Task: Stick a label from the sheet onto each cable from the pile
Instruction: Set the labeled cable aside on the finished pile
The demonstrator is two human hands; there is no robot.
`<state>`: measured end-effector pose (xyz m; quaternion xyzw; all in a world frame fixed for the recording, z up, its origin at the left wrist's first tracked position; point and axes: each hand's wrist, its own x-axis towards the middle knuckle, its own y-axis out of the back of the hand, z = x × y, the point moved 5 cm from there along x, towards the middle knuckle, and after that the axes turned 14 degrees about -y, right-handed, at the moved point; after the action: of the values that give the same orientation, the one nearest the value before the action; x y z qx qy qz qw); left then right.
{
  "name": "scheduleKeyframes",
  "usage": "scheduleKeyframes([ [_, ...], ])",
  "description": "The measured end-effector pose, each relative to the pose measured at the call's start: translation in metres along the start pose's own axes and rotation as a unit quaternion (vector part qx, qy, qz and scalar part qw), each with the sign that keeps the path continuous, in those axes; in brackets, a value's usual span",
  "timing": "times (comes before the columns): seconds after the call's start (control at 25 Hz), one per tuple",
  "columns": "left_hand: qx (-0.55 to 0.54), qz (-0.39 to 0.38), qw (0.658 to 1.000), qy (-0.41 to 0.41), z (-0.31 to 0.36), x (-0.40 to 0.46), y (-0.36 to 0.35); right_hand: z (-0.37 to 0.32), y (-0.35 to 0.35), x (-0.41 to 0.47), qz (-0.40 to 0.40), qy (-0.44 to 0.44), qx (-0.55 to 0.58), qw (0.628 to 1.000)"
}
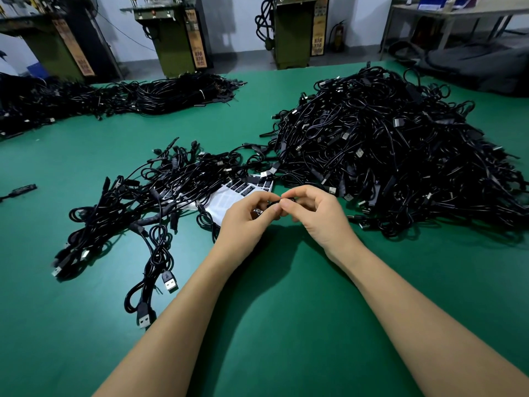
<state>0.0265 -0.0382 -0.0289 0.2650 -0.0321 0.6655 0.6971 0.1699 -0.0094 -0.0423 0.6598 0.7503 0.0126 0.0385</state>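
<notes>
Here both forearms reach forward over the green table (pixel 86 173), and the left hand (pixel 246 222) and right hand (pixel 312 213) meet fingertip to fingertip, each with curled fingers pinching a short black cable piece (pixel 282 200). It is held just above the label sheet (pixel 229 199), with the cable pile (pixel 400 156) to the right

Label sheet (pixel 229 197) lies left of cable pile (pixel 400 156).

Bare green surface (pixel 286 282) nearer than the label sheet (pixel 229 200); big cable pile (pixel 400 156) right of it, smaller tangle (pixel 148 202) left.
</notes>
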Motion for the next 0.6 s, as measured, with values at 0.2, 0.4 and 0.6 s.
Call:
scheduleKeyframes([
  [0.2, -0.003, 0.002, 1.000, 0.001, 0.001, -0.001, -0.001, 0.001, 0.000, 0.001, 0.025, -0.004, -0.012, 1.000],
  [0.4, 0.002, 0.018, 1.000, 0.023, -0.004, 0.001, -0.001, 0.001, -0.001, 0.001, 0.013, -0.024, -0.005, 1.000],
  [0.6, 0.023, 0.026, 0.999, 0.037, -0.010, 0.000, -0.001, 0.002, 0.001, -0.001, 0.013, -0.044, -0.003, 0.999],
])
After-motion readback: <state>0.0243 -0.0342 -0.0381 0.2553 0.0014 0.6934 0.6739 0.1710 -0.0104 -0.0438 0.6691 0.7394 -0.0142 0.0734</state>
